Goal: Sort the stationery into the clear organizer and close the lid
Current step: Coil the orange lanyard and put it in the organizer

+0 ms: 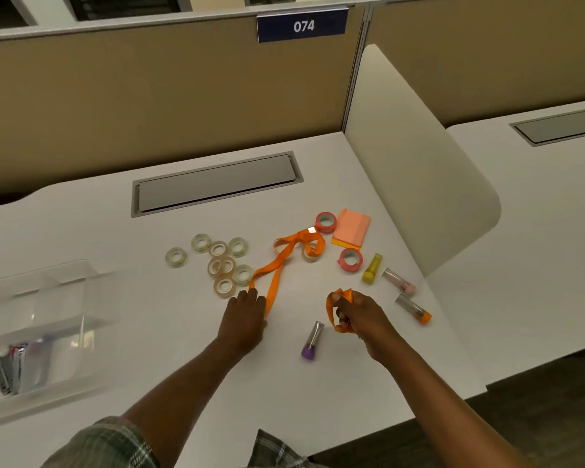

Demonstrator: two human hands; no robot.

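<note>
An orange ribbon [277, 265] lies looped across the white desk. My left hand [245, 310] grips its near end, fingers curled over the strip. My right hand [355, 312] holds a bunched second orange ribbon [341, 295]. Several clear tape rolls [222, 265] cluster left of the ribbon. Two pink tape rolls [325, 221] [351, 260] flank an orange sticky-note pad [350, 231]. Highlighters with yellow [372, 269], pink [399, 282], orange [413, 309] and purple [312, 341] caps lie near my right hand. The clear organizer [65, 298] stands at the left with a few markers [7, 366] inside.
A grey cable hatch [217, 184] is set into the desk behind the items. A white divider panel [419, 163] rises on the right, tan partitions at the back. The desk's front edge runs close to my right forearm.
</note>
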